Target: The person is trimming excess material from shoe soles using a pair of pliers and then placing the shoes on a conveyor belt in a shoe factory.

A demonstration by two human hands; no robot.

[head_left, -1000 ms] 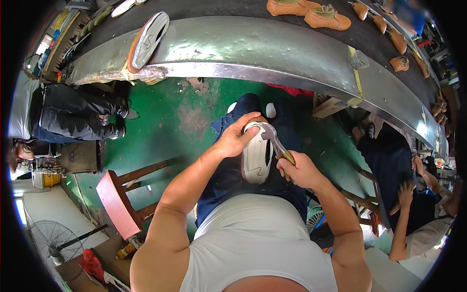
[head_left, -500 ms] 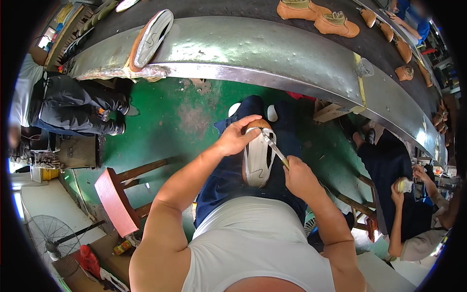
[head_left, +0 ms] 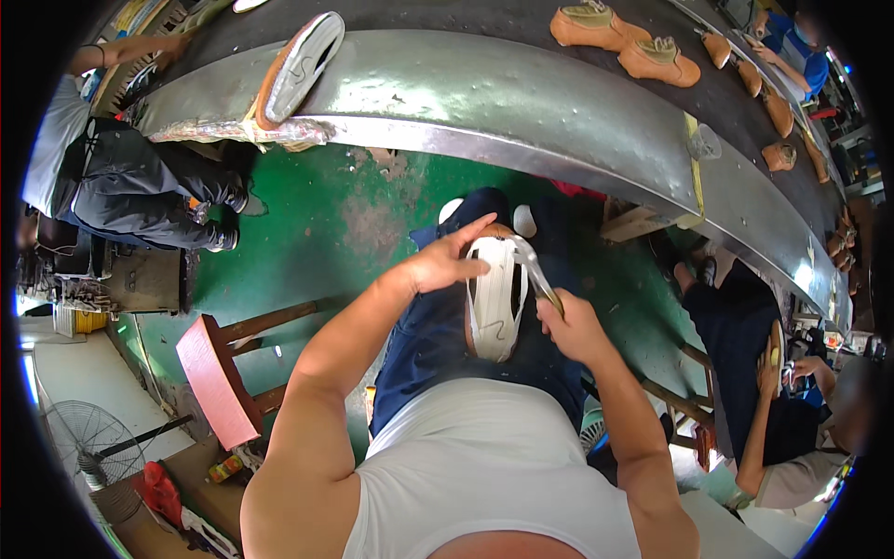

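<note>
Lengthwise mid-frame, points shoe (head_left: 494, 307) tan-end up; now splays fingers of left hand (head_left: 441, 264) wider, clenches right hand (head_left: 571, 326) round tool (head_left: 536, 272).

- Shoe (head_left: 491, 307) at the centre: white face, thin dark squiggle toward 6 o'clock — tan at its 12 o'clock end.
- Hand tool (head_left: 537, 275): silver, yellowish-brown toward the grip.
- Tank top (head_left: 494, 456) at 6 o'clock: plain white.
- Trousers (head_left: 428, 349): navy.
- Floor (head_left: 298, 205) at 10 o'clock: green, blotched greyish brown.
- Bench (head_left: 484, 93) at 12 o'clock: silver-grey edge, blackish top.
- Second shoe (head_left: 303, 70) at 11 o'clock: pale grey face, dark squiggle — tan side.
- Two shoes (head_left: 659, 65) at 1 o'clock: orange-tan, olive openings.
- Stool (head_left: 216, 382) at 8 o'clock: pinkish-red seat.
</note>
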